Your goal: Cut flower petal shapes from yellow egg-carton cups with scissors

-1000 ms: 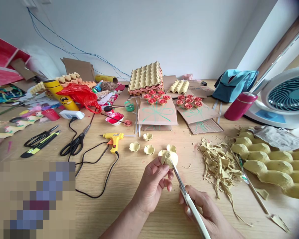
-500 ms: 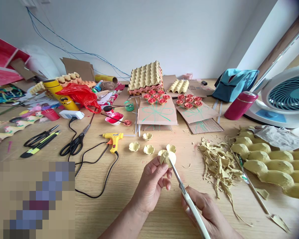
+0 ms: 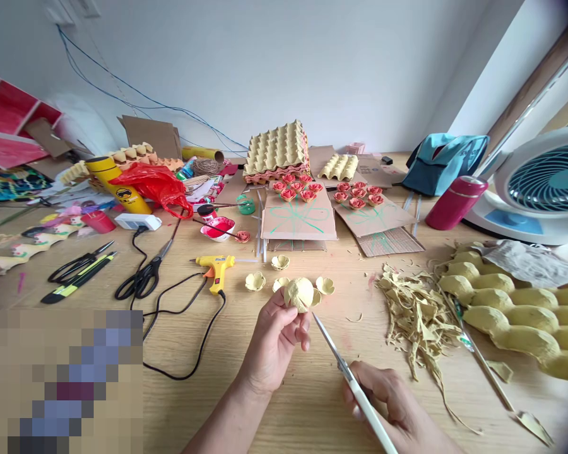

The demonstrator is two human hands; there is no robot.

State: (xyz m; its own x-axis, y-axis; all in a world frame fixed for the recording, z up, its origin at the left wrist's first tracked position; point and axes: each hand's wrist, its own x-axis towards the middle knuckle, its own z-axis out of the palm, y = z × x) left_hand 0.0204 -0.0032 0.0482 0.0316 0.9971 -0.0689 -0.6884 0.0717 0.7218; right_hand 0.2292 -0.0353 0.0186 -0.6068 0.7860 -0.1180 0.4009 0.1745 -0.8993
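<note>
Between the fingertips of my left hand (image 3: 277, 337) is a pale yellow egg-carton cup (image 3: 298, 294), its rounded underside showing and a slit in its lower edge. My right hand (image 3: 383, 397) is wrapped round the white handles of a pair of scissors (image 3: 344, 367). The blades point up and left, apart from the cup, just to its lower right. Behind the cup lie several cut flower-shaped cups, among them one at the left (image 3: 255, 282) and one at the right (image 3: 325, 286); another is partly hidden by the held cup.
A yellow glue gun (image 3: 216, 271) with its black cord lies left of my hands. Carton scraps (image 3: 414, 315) are heaped at the right beside a large egg tray (image 3: 511, 309). Painted red flowers (image 3: 297, 186) rest on cardboard (image 3: 298, 221) behind. Black-handled scissors (image 3: 142, 277) lie farther left.
My left hand has moved the cup left and slightly up, away from the scissor blades, and turned it. The scissors, which touched the cup, now point beside it.
</note>
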